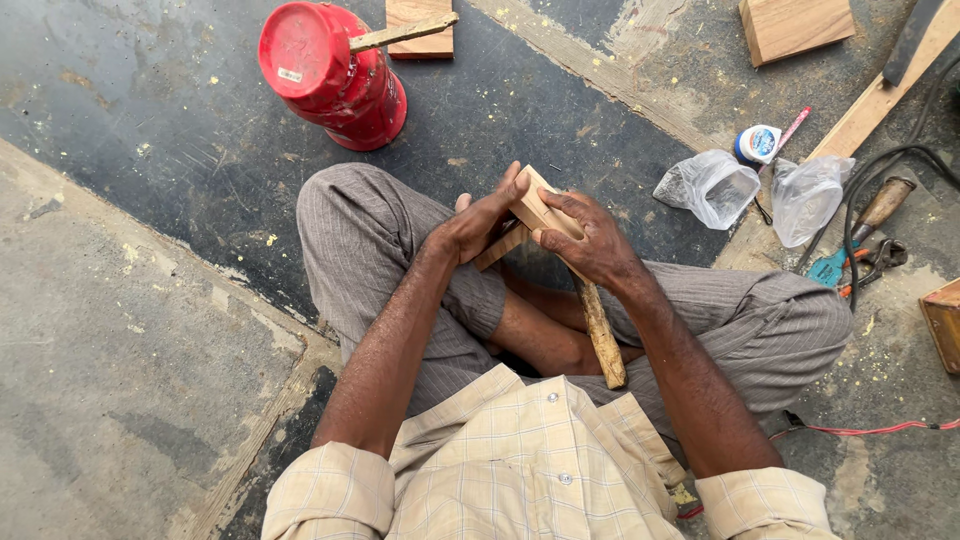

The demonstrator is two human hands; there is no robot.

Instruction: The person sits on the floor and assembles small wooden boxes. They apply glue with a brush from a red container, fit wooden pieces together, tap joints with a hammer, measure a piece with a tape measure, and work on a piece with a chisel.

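I sit cross-legged on the floor in grey striped trousers. My left hand (482, 221) grips the left side of a small pale wooden block (533, 203) held above my lap. My right hand (590, 240) wraps the block's right side from above, fingers curled over it. A thin wooden strip (500, 247) sticks out below the block between my hands. A rough wooden stick (603, 332), smeared with dried glue, runs down from under my right hand across my shin.
A red plastic jar (335, 72) stands ahead with a stick (402, 33) across its top. Wooden blocks (795, 24) lie at the far edge. To the right are two plastic bags (712, 186), a small glue tub (757, 143), pliers (850, 262), black cables and a plank.
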